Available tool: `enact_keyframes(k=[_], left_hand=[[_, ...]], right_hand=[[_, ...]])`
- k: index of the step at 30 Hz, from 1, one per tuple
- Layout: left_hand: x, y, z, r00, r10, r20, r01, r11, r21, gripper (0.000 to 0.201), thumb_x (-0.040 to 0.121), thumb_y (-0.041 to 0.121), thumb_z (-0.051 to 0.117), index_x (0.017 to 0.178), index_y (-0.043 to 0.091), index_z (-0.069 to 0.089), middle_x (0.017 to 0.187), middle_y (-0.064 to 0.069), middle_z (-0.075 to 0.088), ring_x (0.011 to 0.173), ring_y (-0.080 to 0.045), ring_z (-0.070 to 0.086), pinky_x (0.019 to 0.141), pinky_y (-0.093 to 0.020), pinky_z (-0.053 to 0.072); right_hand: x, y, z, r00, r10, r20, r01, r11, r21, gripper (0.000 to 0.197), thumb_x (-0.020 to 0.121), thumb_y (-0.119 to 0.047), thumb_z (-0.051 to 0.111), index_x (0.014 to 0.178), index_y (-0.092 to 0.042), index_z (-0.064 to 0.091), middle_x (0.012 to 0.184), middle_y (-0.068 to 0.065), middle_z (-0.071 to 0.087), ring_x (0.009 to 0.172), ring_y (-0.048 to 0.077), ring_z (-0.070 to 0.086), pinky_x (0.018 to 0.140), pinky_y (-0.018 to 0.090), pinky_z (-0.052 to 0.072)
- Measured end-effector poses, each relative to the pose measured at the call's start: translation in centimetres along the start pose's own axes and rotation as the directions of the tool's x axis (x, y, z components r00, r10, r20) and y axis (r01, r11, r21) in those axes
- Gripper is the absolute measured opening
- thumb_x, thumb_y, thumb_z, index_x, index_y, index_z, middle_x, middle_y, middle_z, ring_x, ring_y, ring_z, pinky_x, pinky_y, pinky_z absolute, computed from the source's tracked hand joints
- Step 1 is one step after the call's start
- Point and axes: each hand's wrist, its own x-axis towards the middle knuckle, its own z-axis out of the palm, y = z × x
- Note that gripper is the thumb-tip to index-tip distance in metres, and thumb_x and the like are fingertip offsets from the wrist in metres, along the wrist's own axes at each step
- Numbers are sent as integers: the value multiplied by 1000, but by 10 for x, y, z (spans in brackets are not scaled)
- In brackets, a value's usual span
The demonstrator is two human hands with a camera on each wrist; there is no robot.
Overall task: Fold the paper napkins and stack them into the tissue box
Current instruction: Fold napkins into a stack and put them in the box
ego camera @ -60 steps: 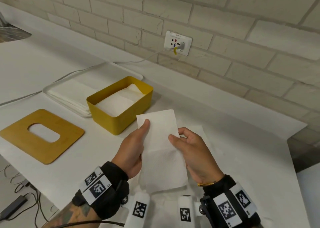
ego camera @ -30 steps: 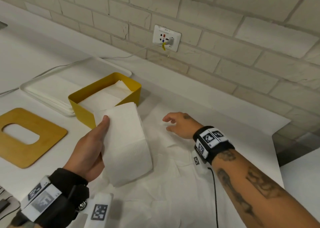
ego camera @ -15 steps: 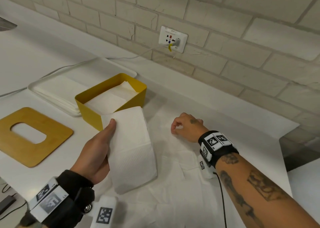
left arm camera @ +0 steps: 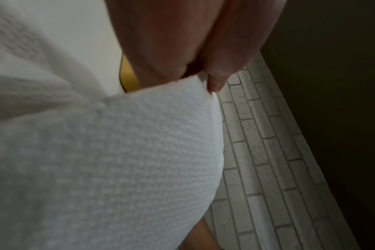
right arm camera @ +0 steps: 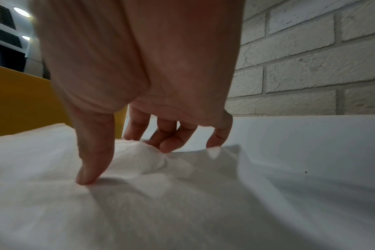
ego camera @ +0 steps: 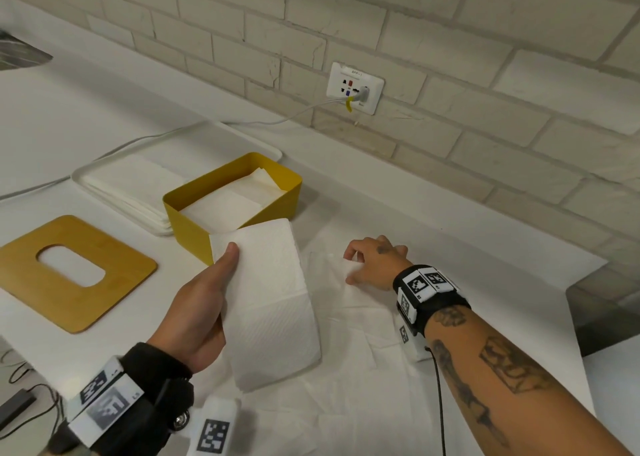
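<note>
Left hand (ego camera: 201, 311) grips a folded white paper napkin (ego camera: 273, 303) by its left edge, thumb on top, lifted off the table just in front of the open yellow rectangular tissue box (ego camera: 239, 209), which already has folded napkins inside. Right hand (ego camera: 375, 263) is curled over a flat unfolded white napkin (ego camera: 349, 317) spread on the white table (ego camera: 467, 247), thumb tip pressing it and fingertips (right arm camera: 171, 147) bunching its far edge. Left of the box: wooden lid with an oval slot (ego camera: 69, 272); behind it a white tray of napkins (ego camera: 131, 181).
</note>
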Motion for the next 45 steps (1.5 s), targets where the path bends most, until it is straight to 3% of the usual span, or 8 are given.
enact_keyframes(k=[11, 16, 20, 24, 29, 33, 40, 45], left_hand=[[0, 0, 3, 1000, -18, 8, 18, 1000, 4, 39, 99, 47, 54, 125, 19, 64, 107, -6, 79, 90, -23, 78, 65, -36, 64], [-2, 1, 4, 1000, 7, -6, -7, 1000, 20, 38, 98, 47, 55, 124, 20, 64, 105, -5, 79, 88, -23, 78, 75, -42, 58], [-4, 3, 2, 1000, 20, -16, -19, 1000, 25, 39, 98, 48, 55, 123, 20, 64, 102, -4, 80, 85, -21, 78, 73, -42, 57], [-6, 7, -1, 1000, 23, -11, -23, 1000, 8, 42, 99, 49, 54, 127, 20, 63, 106, -4, 79, 87, -21, 78, 73, -42, 57], [-10, 10, -3, 999, 37, -8, -37, 999, -11, 43, 99, 48, 54, 132, 22, 61, 108, -1, 79, 90, -20, 78, 65, -36, 62], [-18, 9, 1, 998, 58, 13, -58, 998, -16, 39, 99, 47, 54, 129, 23, 62, 105, 2, 80, 86, -16, 78, 65, -35, 61], [-45, -7, 19, 992, -18, 128, 19, 1000, -1, 37, 100, 45, 53, 125, 21, 65, 113, 0, 78, 94, -17, 77, 66, -33, 64], [-58, -27, 33, 965, -185, 188, 158, 976, 150, 46, 102, 45, 50, 127, 10, 68, 115, -9, 77, 100, -23, 76, 86, -39, 55]], right_hand=[[-22, 9, 1, 989, -41, -139, 62, 987, 150, 13, 93, -21, 63, 94, -33, 57, 92, -13, 62, 95, 15, 57, 95, 34, 21], [-28, 12, 1, 975, -52, -214, 102, 969, 227, 10, 100, -22, 60, 101, -23, 70, 95, -1, 70, 97, 25, 62, 105, 39, 38], [-39, 13, -7, 955, -48, -292, 144, 938, 314, 9, 100, -21, 61, 103, -19, 69, 92, 8, 71, 94, 31, 64, 84, 38, 56], [-54, 16, -24, 946, 30, -322, 126, 883, 452, 7, 97, -20, 66, 93, -15, 67, 85, 4, 71, 78, 18, 64, 69, 29, 52], [-86, 36, -26, 860, 311, -406, 157, 594, 789, 2, 94, -18, 70, 96, -17, 69, 102, -7, 73, 96, 11, 67, 88, 25, 49], [-131, 36, -15, 825, 480, -298, 197, 251, 948, 2, 95, -9, 67, 96, -11, 66, 93, 14, 71, 83, 22, 64, 76, 37, 52], [-211, 20, 31, 857, 514, -46, 224, -290, 930, 26, 92, -2, 67, 116, -10, 63, 104, 11, 78, 85, 18, 75, 67, 27, 61], [-241, 2, 67, 896, 431, 105, 40, -313, 949, 17, 94, -8, 65, 110, -11, 70, 97, 6, 79, 82, 17, 77, 64, 28, 60]])
